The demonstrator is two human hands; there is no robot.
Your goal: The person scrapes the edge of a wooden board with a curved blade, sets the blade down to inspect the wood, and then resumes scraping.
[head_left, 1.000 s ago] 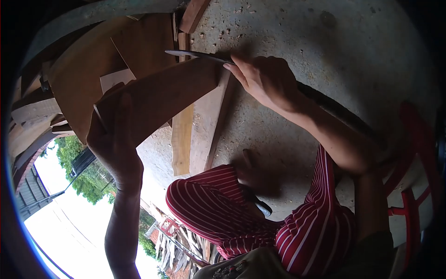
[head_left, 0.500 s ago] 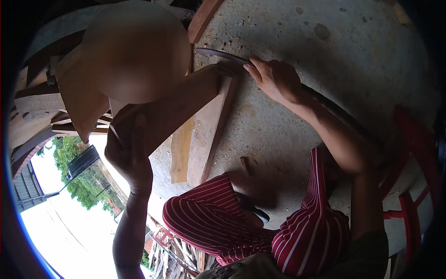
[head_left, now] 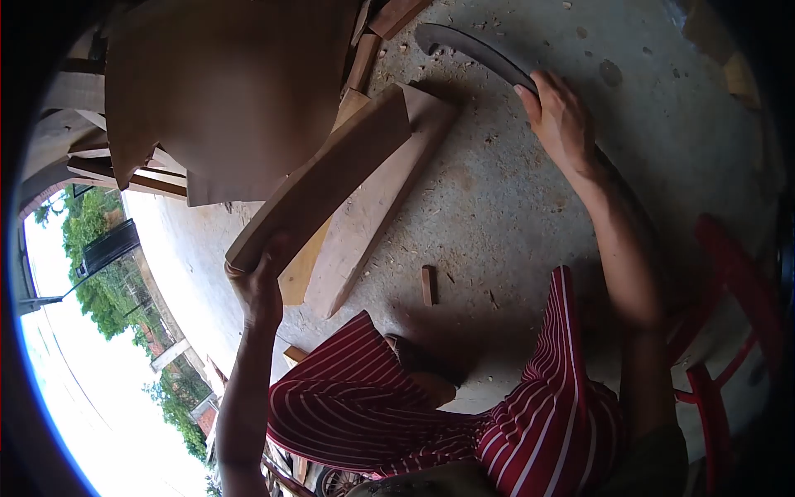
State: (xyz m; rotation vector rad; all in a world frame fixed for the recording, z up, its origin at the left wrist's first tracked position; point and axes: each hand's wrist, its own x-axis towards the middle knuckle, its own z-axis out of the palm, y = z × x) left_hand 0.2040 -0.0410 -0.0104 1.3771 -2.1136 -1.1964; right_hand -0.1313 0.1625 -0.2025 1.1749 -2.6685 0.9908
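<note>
My left hand [head_left: 260, 283] grips the near end of a thick wooden plank [head_left: 327, 182], which slants up and away to the right. My right hand [head_left: 563, 128] is wrapped round the grip of a machete [head_left: 474, 48] with a dark, curved blade. The blade points to the upper left, above and apart from the plank's far end. Its long handle runs back beneath my right forearm, partly hidden. Under the held plank, a wider board [head_left: 368, 228] and a yellowish board [head_left: 301, 273] lie on the floor.
Small chips are scattered over the concrete floor [head_left: 505, 215], with a short wood offcut [head_left: 428, 284] near my striped-clad knees [head_left: 348, 389]. A red metal chair frame [head_left: 716, 414] stands at right. Large brown wood pieces [head_left: 141, 91], partly blurred, fill the upper left.
The machete and my right hand have moved up and to the right, away from the plank. The plank has shifted slightly in view, still in my left hand. The camera view has also shifted.
</note>
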